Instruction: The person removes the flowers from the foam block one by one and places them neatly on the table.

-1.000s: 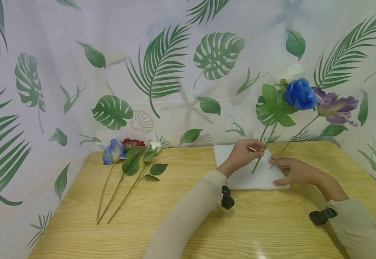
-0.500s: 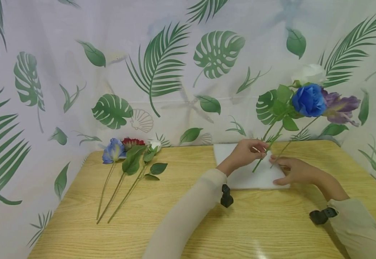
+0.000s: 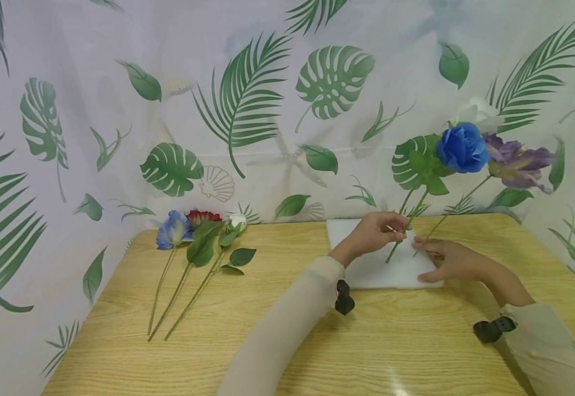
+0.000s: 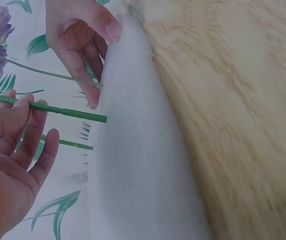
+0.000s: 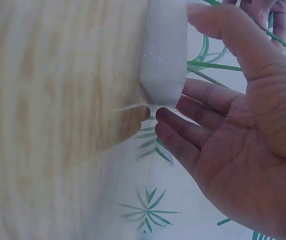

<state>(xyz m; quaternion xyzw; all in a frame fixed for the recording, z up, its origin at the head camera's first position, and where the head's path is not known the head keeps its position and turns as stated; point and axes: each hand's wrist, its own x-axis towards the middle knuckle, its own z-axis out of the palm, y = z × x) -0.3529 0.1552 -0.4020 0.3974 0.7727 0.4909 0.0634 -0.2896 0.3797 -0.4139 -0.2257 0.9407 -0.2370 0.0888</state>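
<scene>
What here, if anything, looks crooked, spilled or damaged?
The purple iris-like flower looks askew: its stem rises from the white foam block at a slant, so the bloom sits well to the right, past the block's edge in the head view. That may be deliberate. Nothing looks spilled or visibly damaged.

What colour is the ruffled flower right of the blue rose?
The ruffled flower is purple with yellowish streaks, best seen in the head view.

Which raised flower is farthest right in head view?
The purple flower, its stem meeting the foam by the right hand; the blue rose and raised white flower sit left of it.
</scene>
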